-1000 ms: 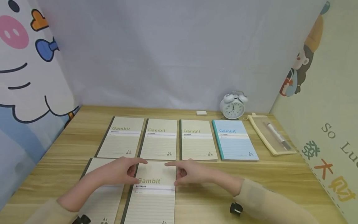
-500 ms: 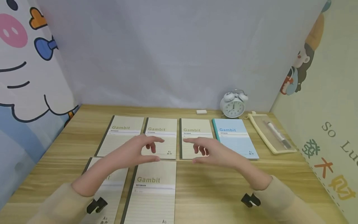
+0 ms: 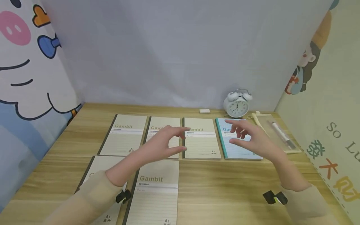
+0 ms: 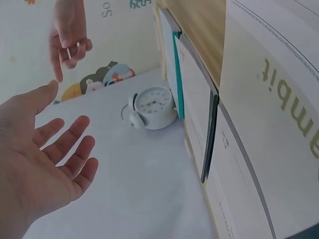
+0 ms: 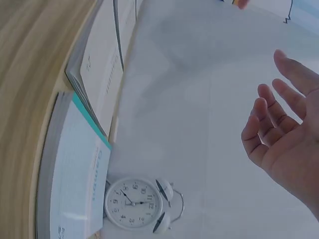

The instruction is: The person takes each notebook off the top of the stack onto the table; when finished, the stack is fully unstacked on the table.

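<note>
My left hand (image 3: 163, 142) hovers, fingers spread and holding nothing, over the back row's second cream notebook (image 3: 163, 121), its fingertips reaching toward the third cream notebook (image 3: 201, 147). Farther right, my right hand (image 3: 254, 140) is above the blue notebook (image 3: 232, 153) with its teal spine. Its thumb and index finger stand apart, the others bend loosely, and nothing is between them. Both wrist views show the hands raised off the books. Another cream notebook (image 3: 123, 137) ends the back row at left. Two more, a front-left notebook (image 3: 98, 164) and a front-right notebook (image 3: 157, 203), lie nearer; my left sleeve partly covers the former.
Behind the blue notebook stands a white alarm clock (image 3: 237, 107), with a white eraser (image 3: 204, 111) to its left. A mesh zip pouch (image 3: 260, 120) containing a marker (image 3: 281, 132) lies at the right. Cloth backdrops border the wooden table (image 3: 219, 190).
Both hands have lifted away from the front-right notebook's top edge and moved back and apart. The right went rightward to above the blue notebook. The notebooks stay in place; the view shifts slightly.
</note>
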Action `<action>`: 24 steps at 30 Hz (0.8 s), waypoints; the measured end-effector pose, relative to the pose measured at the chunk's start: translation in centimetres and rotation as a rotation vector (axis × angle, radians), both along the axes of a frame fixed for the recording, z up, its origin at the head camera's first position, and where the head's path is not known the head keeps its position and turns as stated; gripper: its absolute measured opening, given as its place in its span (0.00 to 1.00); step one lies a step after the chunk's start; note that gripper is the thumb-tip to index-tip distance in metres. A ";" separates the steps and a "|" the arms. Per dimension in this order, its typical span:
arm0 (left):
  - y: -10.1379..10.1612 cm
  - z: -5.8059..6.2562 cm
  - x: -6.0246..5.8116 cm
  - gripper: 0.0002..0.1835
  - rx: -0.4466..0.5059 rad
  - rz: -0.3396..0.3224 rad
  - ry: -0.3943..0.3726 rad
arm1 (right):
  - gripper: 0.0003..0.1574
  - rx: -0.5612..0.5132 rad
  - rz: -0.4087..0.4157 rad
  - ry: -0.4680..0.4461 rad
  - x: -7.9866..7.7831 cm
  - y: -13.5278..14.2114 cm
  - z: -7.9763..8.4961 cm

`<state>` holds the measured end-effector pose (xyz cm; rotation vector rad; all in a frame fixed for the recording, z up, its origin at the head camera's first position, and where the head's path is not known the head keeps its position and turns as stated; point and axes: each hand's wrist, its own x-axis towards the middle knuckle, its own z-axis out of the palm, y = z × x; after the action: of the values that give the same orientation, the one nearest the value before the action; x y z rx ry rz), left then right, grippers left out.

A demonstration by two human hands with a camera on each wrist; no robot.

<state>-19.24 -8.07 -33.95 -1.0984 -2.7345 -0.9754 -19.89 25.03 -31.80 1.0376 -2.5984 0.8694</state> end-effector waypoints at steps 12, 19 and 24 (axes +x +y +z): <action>5.3 -0.1 -1.6 0.36 0.134 -0.030 -0.072 | 0.38 -0.006 -0.174 -0.027 -1.1 5.8 0.8; 8.3 -0.5 -3.6 0.40 0.152 -0.010 -0.141 | 0.38 -0.014 -0.238 -0.129 -2.2 8.1 -0.5; 10.2 -1.3 -4.6 0.41 0.173 -0.024 -0.200 | 0.35 -0.018 -0.264 -0.149 -3.0 9.4 -1.5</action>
<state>-23.82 2.09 -35.21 -1.0599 -2.7251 -1.3655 -22.93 34.39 -33.32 0.6257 -2.7601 0.9320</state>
